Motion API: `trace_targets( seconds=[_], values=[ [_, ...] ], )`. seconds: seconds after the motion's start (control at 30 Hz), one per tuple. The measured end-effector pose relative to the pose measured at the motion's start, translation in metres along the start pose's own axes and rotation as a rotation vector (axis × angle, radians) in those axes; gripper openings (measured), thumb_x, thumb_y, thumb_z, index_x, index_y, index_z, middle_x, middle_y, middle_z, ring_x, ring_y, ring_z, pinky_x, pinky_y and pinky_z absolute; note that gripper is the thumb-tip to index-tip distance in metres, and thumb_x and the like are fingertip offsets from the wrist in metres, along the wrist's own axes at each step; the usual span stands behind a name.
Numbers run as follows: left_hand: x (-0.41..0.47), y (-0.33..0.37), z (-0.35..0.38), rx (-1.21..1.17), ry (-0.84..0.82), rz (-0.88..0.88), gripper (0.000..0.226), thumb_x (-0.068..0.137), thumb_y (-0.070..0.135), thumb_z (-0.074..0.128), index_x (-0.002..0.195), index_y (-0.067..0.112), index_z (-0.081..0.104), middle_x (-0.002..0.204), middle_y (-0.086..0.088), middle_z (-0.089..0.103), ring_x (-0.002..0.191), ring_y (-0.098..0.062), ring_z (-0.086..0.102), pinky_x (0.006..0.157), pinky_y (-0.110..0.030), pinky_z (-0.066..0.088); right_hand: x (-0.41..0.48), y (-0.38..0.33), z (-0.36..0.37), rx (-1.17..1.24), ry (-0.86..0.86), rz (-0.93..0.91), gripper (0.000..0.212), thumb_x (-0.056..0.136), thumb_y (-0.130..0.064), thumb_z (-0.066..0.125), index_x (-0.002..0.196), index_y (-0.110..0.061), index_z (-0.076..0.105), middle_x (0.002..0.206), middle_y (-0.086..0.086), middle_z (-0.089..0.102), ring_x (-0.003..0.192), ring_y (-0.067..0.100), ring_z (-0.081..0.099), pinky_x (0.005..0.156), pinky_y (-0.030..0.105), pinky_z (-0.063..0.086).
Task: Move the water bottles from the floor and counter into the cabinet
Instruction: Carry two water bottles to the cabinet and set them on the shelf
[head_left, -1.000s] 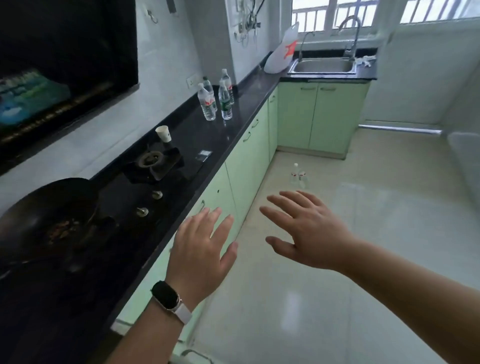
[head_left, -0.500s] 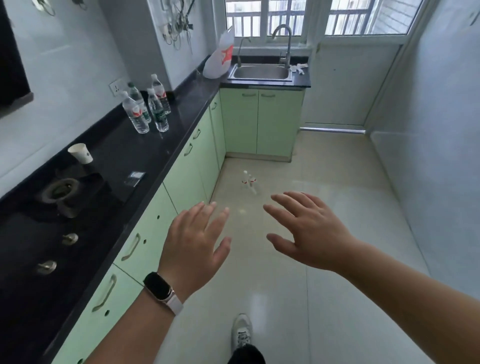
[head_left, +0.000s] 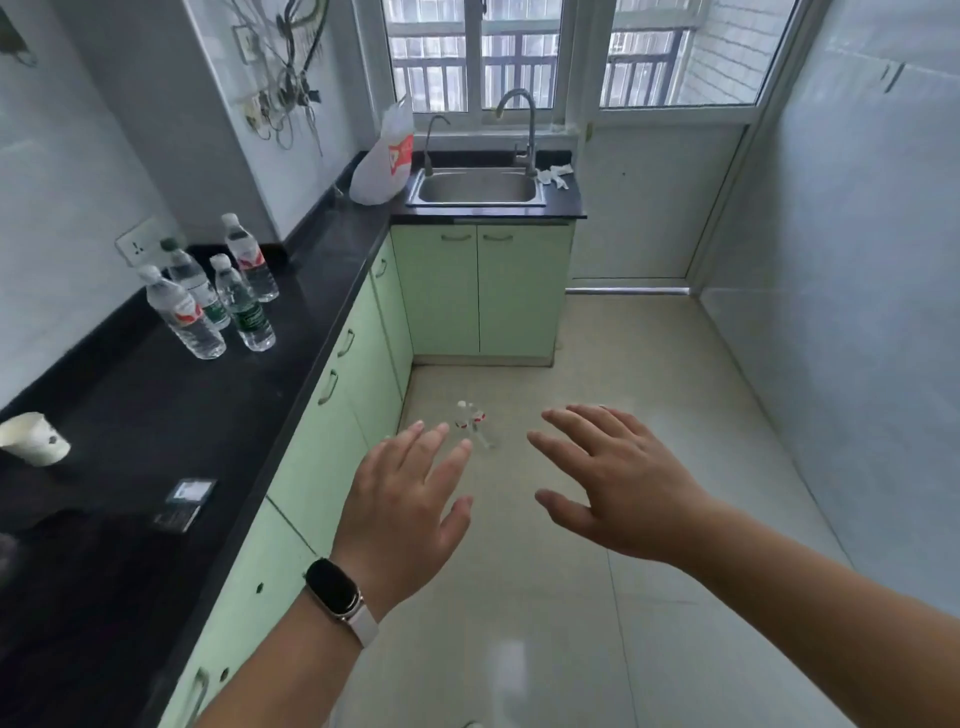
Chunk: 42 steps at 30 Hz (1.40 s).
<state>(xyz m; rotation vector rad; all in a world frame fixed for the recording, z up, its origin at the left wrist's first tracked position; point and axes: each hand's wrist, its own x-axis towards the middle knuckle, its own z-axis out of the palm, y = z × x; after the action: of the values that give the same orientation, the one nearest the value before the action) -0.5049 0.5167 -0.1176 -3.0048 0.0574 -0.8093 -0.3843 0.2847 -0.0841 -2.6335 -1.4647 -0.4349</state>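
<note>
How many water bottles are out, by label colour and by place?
Counter, red label: 2
Counter, green label: 2
Floor, red label: blurred, looks like 2
Total: 6, if the floor count holds
</note>
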Motion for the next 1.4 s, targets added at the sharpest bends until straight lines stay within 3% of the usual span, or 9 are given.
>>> trace_targets(
  seconds=[0.23,0.5,0.93,1.4],
  values=[
    [0.088,-0.033,0.042,-0.024,-0.047,0.065,0.051,0.091,0.041,0.051,0.131,0.015,0.066,0.133,-0.012,0.065,0.126,-0.035,0.06,0.103,-0.053,0.047,0.053,0.051,0.021,0.008,0.025,0.074,0.058,0.09,-0.056,0.049,0.133,-0.019,0.061,0.135,0.01,0.06,0.125,0.033,0.054,0.107,0.044,0.04],
    [0.183,-0.035,0.108,0.015,-0.088,0.085,0.05,0.09,0.041,0.052,0.131,0.016,0.066,0.133,-0.011,0.065,0.126,-0.034,0.06,0.104,-0.052,0.048,0.115,0.156,0.067,0.035,0.07,0.073,0.059,0.09,-0.057,0.047,0.132,-0.019,0.062,0.135,0.009,0.061,0.125,0.033,0.054,0.105,0.044,0.041],
    [0.372,-0.012,0.195,0.127,-0.126,-0.153,0.05,0.092,0.043,0.05,0.131,0.016,0.066,0.136,-0.01,0.064,0.128,-0.032,0.058,0.104,-0.051,0.047,0.233,0.372,0.116,0.136,0.086,-0.103,0.057,0.09,-0.056,0.048,0.13,-0.018,0.063,0.133,0.01,0.061,0.123,0.034,0.056,0.104,0.044,0.042],
    [0.442,-0.093,0.272,0.151,-0.142,-0.271,0.049,0.091,0.041,0.051,0.128,0.013,0.067,0.133,-0.014,0.064,0.125,-0.037,0.059,0.099,-0.052,0.05,0.365,0.425,0.177,0.19,-0.028,-0.183,0.06,0.091,-0.057,0.046,0.134,-0.018,0.06,0.136,0.009,0.059,0.125,0.032,0.053,0.105,0.045,0.041]
  ],
)
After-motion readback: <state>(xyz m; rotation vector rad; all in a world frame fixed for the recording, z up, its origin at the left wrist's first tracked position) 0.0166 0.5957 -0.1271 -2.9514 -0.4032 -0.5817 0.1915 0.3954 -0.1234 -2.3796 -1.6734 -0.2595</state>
